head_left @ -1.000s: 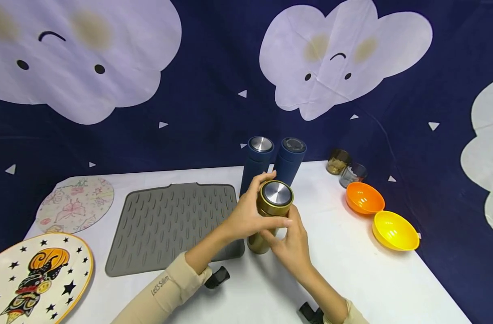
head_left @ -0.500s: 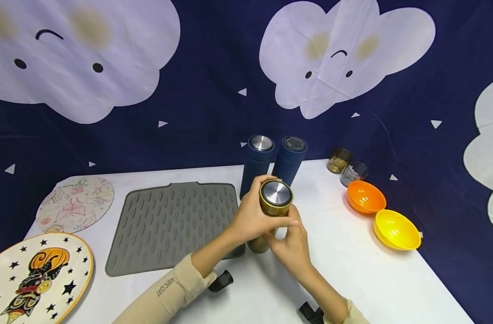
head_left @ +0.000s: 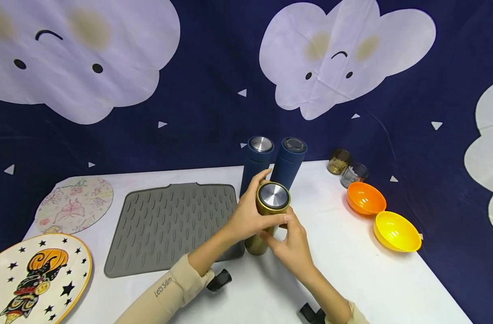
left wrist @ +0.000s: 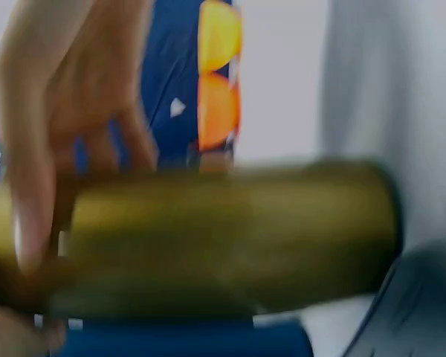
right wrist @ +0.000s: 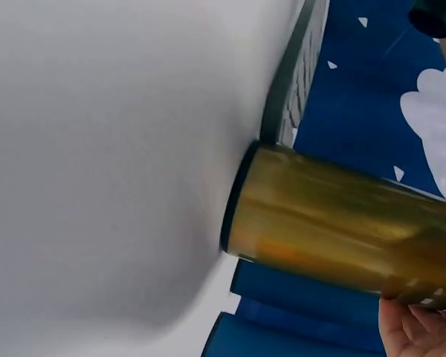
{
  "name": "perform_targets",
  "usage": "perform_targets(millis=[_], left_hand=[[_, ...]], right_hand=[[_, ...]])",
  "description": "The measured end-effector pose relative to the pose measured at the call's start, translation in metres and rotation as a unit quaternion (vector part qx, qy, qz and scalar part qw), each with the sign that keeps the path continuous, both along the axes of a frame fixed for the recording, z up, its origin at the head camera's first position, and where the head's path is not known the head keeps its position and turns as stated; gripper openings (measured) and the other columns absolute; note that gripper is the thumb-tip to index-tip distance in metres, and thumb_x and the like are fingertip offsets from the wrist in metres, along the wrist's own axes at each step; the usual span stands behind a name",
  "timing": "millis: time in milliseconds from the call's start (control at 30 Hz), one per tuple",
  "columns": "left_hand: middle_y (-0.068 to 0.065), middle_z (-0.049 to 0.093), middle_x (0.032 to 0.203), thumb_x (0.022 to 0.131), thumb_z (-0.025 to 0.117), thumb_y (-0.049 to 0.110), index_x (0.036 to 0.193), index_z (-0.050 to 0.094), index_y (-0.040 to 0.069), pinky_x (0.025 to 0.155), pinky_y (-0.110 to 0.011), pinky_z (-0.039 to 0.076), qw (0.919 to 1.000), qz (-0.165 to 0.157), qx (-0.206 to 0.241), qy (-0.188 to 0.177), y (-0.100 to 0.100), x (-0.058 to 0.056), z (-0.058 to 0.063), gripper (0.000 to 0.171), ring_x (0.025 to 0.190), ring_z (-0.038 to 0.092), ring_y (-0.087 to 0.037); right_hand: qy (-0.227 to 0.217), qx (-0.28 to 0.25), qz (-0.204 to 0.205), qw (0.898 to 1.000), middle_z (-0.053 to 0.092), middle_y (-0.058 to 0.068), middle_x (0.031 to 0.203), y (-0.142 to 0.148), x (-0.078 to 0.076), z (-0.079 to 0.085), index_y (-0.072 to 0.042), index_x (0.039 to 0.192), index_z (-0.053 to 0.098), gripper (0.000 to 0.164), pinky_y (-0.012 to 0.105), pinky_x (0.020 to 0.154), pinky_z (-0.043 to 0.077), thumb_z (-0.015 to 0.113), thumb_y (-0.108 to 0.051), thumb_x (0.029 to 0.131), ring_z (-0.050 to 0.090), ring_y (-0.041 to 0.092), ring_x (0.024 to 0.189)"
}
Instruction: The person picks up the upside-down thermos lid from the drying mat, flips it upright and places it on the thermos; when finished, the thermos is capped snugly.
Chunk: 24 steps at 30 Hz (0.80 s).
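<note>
A gold thermos (head_left: 257,244) with a silver-topped lid (head_left: 274,195) stands almost upright on the white table. My left hand (head_left: 246,215) grips it near the top, thumb across the front and fingers round the far side. Lower on its right side, my right hand (head_left: 292,248) holds the body between thumb and fingers. In the left wrist view the gold thermos (left wrist: 238,238) is blurred, with the left thumb over it. The right wrist view shows its dark base close to the tabletop and the right fingers (right wrist: 412,327) against its side.
Two blue thermoses (head_left: 252,173) (head_left: 290,164) stand just behind. A grey drying mat (head_left: 177,225) lies left, beyond it a patterned plate (head_left: 48,274) and a floral round mat (head_left: 76,202). Orange (head_left: 365,198) and yellow (head_left: 396,231) bowls and two small glasses (head_left: 338,162) line the right edge.
The gold thermos has shifted slightly left and nearer to me, both hands staying on it. The left index finger has lifted a little since half a second ago.
</note>
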State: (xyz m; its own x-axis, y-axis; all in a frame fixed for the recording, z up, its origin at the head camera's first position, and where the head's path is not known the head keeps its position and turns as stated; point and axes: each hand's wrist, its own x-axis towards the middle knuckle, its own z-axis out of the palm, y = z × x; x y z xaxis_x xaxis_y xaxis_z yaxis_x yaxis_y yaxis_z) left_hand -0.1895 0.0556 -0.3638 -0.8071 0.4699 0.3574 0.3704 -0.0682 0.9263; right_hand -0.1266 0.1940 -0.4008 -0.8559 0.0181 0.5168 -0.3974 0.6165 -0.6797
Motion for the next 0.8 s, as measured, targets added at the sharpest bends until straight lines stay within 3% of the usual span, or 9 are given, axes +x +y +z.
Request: perform_targets(millis=[133,267,333,400,467,567,667,733,800], left_hand=[[-0.004,0.064,0.121,0.068,0.091,0.027,0.134,0.046,0.013,0.092,-0.037,0.052,0.9936,0.106,-0.009,0.039,0.012,0.007,-0.002,0.081,0.107,0.063,-0.017],[-0.013,0.064,0.123,0.072,0.08,0.012,0.13,0.053,0.006,0.097,-0.038,0.05,0.9977,-0.053,0.042,-0.006,0.002,-0.012,0.0,0.064,0.108,0.063,-0.019],[-0.015,0.055,0.137,0.072,0.074,0.008,0.137,0.051,0.005,0.103,-0.04,0.045,0.9868,-0.144,0.054,-0.052,-0.007,-0.021,0.0,0.069,0.116,0.058,-0.021],[-0.015,0.041,0.15,0.073,0.07,0.009,0.148,0.04,0.007,0.109,-0.044,0.04,0.9789,-0.181,0.054,-0.078,-0.012,-0.023,-0.001,0.08,0.125,0.051,-0.022],[-0.014,0.029,0.156,0.076,0.069,0.014,0.155,0.028,0.011,0.113,-0.047,0.035,0.986,-0.148,0.052,-0.057,-0.012,-0.018,-0.003,0.09,0.132,0.044,-0.023],[-0.012,0.035,0.152,0.078,0.076,0.024,0.157,0.02,0.011,0.11,-0.05,0.037,0.9991,-0.014,0.039,0.004,-0.003,0.001,-0.005,0.098,0.131,0.045,-0.026],[-0.008,0.058,0.133,0.071,0.087,0.029,0.148,0.038,0.011,0.098,-0.045,0.047,0.9913,0.122,0.011,0.048,0.011,0.014,-0.004,0.092,0.116,0.059,-0.024],[-0.005,0.066,0.119,0.068,0.089,0.024,0.136,0.049,0.01,0.091,-0.039,0.051,0.9895,0.135,0.004,0.052,0.015,0.012,-0.003,0.08,0.105,0.064,-0.019],[-0.009,0.068,0.11,0.068,0.085,0.013,0.124,0.056,0.007,0.087,-0.036,0.053,0.9962,0.066,0.023,0.052,0.013,0.002,-0.002,0.063,0.098,0.065,-0.018]], right_hand=[[0.003,0.004,-0.003,1.0,0.067,0.01,0.113,0.001,-0.001,0.0,-0.002,0.122,0.057,0.057,0.04,0.08,0.058,0.081,0.002,0.071,0.066,0.023,0.1],[-0.006,-0.01,0.023,1.0,0.067,0.006,0.116,0.003,-0.003,0.002,-0.005,0.128,0.056,0.063,0.039,0.083,0.057,0.084,-0.002,0.072,0.065,0.021,0.104],[-0.013,-0.016,0.034,0.999,0.067,0.003,0.118,0.004,-0.003,0.002,-0.008,0.129,0.055,0.065,0.039,0.084,0.057,0.086,-0.006,0.073,0.065,0.019,0.105],[-0.018,-0.017,0.035,0.999,0.066,0.003,0.119,0.004,-0.003,0.002,-0.01,0.129,0.055,0.063,0.039,0.085,0.056,0.086,-0.008,0.074,0.064,0.018,0.107],[-0.019,-0.014,0.028,0.999,0.066,0.003,0.121,0.004,-0.003,0.002,-0.009,0.13,0.055,0.064,0.039,0.085,0.056,0.086,-0.01,0.074,0.064,0.018,0.108],[-0.009,-0.003,0.014,1.0,0.067,0.007,0.118,0.002,-0.002,0.001,-0.006,0.128,0.055,0.062,0.041,0.082,0.056,0.084,-0.005,0.073,0.065,0.021,0.105],[0.004,0.004,0.008,1.0,0.068,0.01,0.113,0.001,-0.001,0.0,-0.003,0.125,0.056,0.059,0.041,0.081,0.057,0.081,0.002,0.071,0.066,0.023,0.101],[0.011,0.006,0.011,1.0,0.068,0.008,0.111,0.004,-0.001,0.0,-0.004,0.124,0.057,0.059,0.039,0.082,0.057,0.081,0.004,0.07,0.066,0.021,0.1],[0.017,0.003,0.028,0.999,0.068,0.006,0.113,0.008,-0.002,-0.001,-0.006,0.125,0.057,0.061,0.037,0.086,0.056,0.084,0.001,0.071,0.065,0.019,0.102]])
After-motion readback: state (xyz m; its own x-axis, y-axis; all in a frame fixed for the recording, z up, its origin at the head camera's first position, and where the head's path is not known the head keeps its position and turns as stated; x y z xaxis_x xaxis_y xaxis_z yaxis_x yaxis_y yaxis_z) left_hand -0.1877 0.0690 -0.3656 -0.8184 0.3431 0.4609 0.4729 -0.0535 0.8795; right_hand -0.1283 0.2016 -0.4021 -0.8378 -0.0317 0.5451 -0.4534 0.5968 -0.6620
